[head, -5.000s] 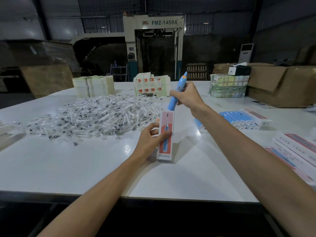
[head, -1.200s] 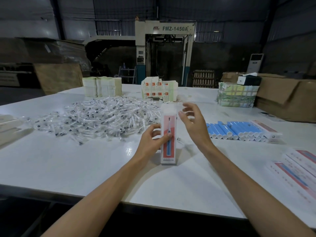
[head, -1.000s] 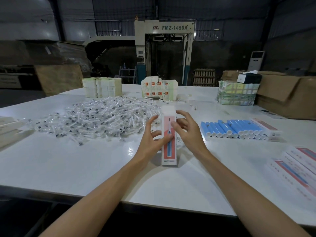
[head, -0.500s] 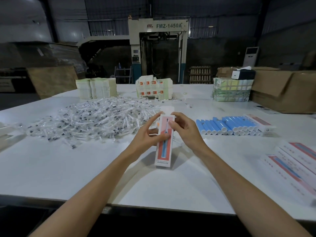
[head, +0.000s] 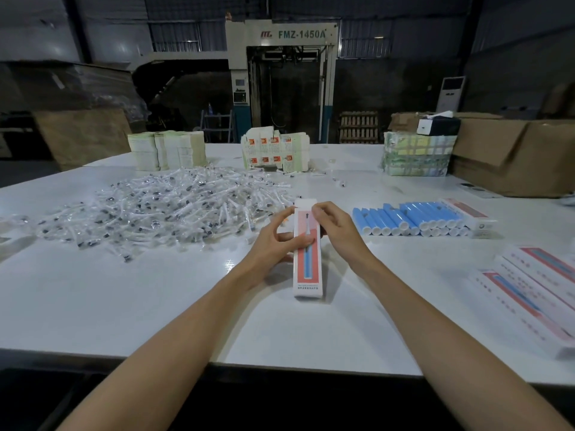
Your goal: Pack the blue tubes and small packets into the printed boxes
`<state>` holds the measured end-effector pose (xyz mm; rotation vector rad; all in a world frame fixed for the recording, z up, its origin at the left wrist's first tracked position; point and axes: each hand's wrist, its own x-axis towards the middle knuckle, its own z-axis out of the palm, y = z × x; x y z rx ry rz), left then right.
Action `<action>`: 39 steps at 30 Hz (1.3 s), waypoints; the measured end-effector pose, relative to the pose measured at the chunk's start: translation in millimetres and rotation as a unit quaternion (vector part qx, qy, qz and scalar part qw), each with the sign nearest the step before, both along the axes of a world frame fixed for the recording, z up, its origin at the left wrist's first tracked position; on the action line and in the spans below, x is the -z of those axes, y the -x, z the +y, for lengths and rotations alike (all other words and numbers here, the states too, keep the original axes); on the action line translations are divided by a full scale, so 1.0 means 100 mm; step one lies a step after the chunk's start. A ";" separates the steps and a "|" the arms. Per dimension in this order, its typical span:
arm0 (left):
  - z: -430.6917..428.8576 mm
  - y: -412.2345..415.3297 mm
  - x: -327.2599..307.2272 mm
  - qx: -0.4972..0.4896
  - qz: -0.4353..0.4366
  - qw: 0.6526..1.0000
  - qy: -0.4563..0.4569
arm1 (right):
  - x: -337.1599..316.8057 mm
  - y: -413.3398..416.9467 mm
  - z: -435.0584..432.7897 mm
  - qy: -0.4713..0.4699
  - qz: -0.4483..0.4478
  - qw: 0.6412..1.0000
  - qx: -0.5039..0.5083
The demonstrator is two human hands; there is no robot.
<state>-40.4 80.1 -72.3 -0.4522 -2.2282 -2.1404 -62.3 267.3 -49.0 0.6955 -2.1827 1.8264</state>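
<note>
The left hand (head: 273, 244) gripped a printed box (head: 307, 269) along its left edge, thumb across the red front panel and fingers curled behind. The right hand (head: 337, 231) pinched the box near its top, fingertips (head: 317, 210) just under a white end flap (head: 305, 203) that stood open. The box stood upright between the hands at the middle of a white table (head: 124, 306), lower end on or just above the surface; which could not be told.

The box was probably thin card: light, stiff along its length, easily crushed across its faces, so it seemed best held by the long edges. The blue tubes (head: 410, 219) lay side by side to the right, well apart from the hands; they looked rigid, smooth and likely to roll. The small packets (head: 161, 209), clear and heaped to the left, looked slippery and flimsy, and were best pinched one at a time.

The box walls hid its contents. The packets' contents were too small to make out. More printed boxes (head: 535, 293) lay at the right edge, partly cut off.
</note>
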 end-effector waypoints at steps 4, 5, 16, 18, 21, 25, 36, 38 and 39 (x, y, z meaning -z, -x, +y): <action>-0.01 -0.05 -0.01 0.007 -0.003 1.000 -0.007 | -0.02 -0.01 -0.01 0.056 -0.028 0.998 0.031; 0.00 -0.06 0.00 0.010 -0.005 1.000 -0.002 | -0.02 -0.01 -0.01 0.075 -0.042 0.996 0.036; 0.05 -0.10 -0.02 0.010 0.033 0.999 0.019 | -0.10 0.04 0.21 0.092 -0.004 0.996 -0.013; 0.04 -0.09 -0.01 -0.001 0.041 0.999 0.010 | -0.12 0.02 0.21 0.088 0.013 0.996 -0.020; 0.01 -0.09 -0.01 0.000 0.043 0.999 0.012 | -0.13 0.00 0.22 0.058 0.032 0.998 -0.024; 0.01 -0.11 0.00 0.010 0.032 0.999 0.020 | -0.14 -0.02 0.28 0.002 0.056 0.998 -0.015; 0.01 -0.17 -0.06 0.038 0.030 0.998 0.026 | -0.11 0.06 0.37 -0.010 0.097 0.995 0.033; 0.01 -0.18 -0.07 0.037 0.031 0.999 0.025 | -0.09 0.05 0.35 -0.014 0.095 0.995 0.035; 0.01 -0.19 -0.07 0.035 0.033 0.999 0.023 | -0.09 0.04 0.34 -0.013 0.093 0.995 0.036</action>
